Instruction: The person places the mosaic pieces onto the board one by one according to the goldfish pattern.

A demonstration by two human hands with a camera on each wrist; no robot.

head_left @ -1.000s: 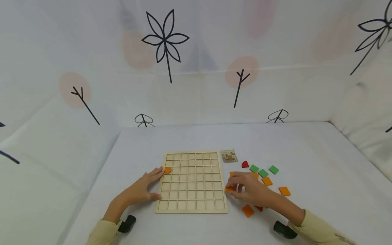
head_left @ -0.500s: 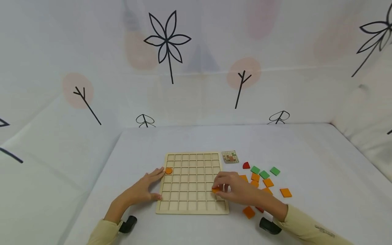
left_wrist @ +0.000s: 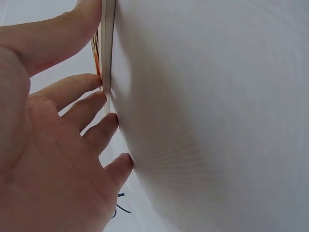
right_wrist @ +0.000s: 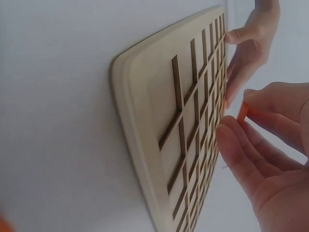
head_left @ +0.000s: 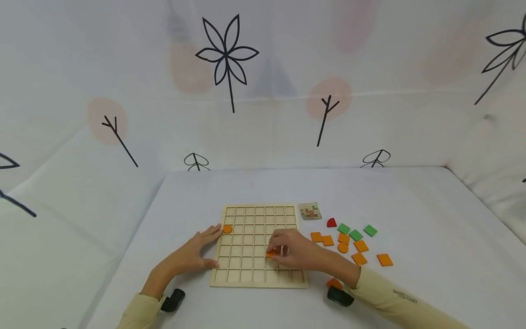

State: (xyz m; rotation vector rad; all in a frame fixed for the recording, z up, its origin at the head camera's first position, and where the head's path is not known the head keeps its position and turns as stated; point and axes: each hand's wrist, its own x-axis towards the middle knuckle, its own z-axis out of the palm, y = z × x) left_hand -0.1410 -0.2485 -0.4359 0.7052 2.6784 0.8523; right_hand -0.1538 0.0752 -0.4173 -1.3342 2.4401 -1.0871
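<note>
A cream wooden grid board [head_left: 248,250] lies flat on the white table. My left hand [head_left: 189,255] rests along its left edge, with thumb and fingertips touching the side, as the left wrist view also shows. A round orange tile [head_left: 227,229] sits in the leftmost column near those fingertips. Over the right part of the board, my right hand [head_left: 297,251] pinches a thin orange tile [right_wrist: 243,112] between thumb and fingers. In the right wrist view that tile is seen edge-on, above the grid; its full outline is hidden by the fingers.
Right of the board lie several orange square tiles [head_left: 385,260], another orange disc [head_left: 343,247], several green tiles [head_left: 355,235] and a red quarter-round tile [head_left: 331,222]. A small patterned card [head_left: 310,211] is beside the board's upper right corner. White patterned cloth [head_left: 263,132] hangs behind the table.
My right hand has moved left with the orange tile, from beside the board's right edge to over the grid. The left hand has stayed at the board's edge.
</note>
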